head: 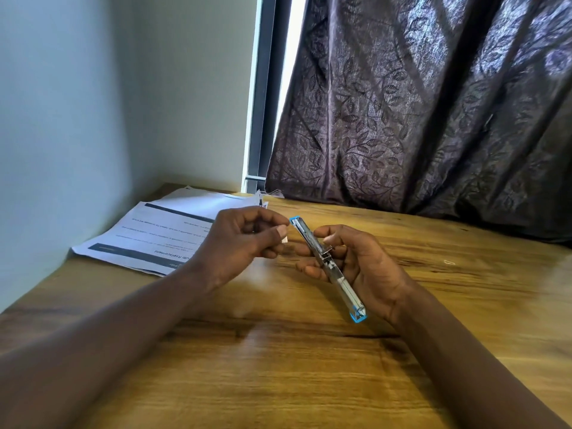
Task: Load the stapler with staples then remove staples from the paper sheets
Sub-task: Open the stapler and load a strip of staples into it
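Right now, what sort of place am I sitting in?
Probably a home desk in a room corner: a wooden table against the wall, printed paper sheets on it, a patterned curtain across the window, a stapler held in the right hand.

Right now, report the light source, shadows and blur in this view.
Head view: daylight enters the bright window gap beside the dark leaf-patterned curtain; the left hand and right hand cast soft shadows on the wooden table; the clear, blue-tipped stapler looks sharp, the white printed paper sheets' small text too soft to read.
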The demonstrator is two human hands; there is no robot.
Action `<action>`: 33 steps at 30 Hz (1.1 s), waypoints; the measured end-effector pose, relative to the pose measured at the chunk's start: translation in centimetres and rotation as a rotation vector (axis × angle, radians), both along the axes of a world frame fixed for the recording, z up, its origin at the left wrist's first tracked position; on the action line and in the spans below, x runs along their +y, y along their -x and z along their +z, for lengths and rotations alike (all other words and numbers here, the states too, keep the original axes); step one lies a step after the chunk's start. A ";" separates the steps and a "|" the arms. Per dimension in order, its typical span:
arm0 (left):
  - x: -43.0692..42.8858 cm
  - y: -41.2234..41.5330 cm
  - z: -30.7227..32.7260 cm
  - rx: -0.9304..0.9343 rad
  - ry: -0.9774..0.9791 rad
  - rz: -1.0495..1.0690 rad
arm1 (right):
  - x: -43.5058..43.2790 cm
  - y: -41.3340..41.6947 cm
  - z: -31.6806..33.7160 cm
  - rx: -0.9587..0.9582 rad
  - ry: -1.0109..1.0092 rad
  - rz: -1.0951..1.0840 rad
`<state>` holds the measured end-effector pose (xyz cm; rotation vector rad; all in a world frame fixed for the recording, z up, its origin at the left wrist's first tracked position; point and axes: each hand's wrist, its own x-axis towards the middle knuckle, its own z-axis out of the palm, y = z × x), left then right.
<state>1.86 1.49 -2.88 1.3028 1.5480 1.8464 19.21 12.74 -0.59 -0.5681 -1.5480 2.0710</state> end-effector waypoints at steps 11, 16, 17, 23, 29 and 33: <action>0.3 -0.4 -0.4 0.333 -0.054 0.189 | -1.6 0.6 -0.3 -0.028 -0.050 0.107; 0.3 -0.3 -0.3 0.314 -0.071 0.201 | -1.7 0.6 -0.1 -0.015 -0.040 0.086; 0.3 -0.3 -0.3 0.305 -0.070 0.191 | -1.6 0.6 -0.1 -0.014 -0.043 0.081; 0.4 -0.3 -0.5 0.390 -0.031 0.207 | -1.7 0.5 -0.1 -0.028 -0.075 0.075; 0.3 -0.4 -0.4 0.415 0.067 0.189 | -1.7 0.7 -0.4 -0.050 -0.078 0.067; 0.4 -0.3 -0.3 0.366 0.135 0.229 | -1.8 0.7 -0.5 -0.048 -0.094 0.065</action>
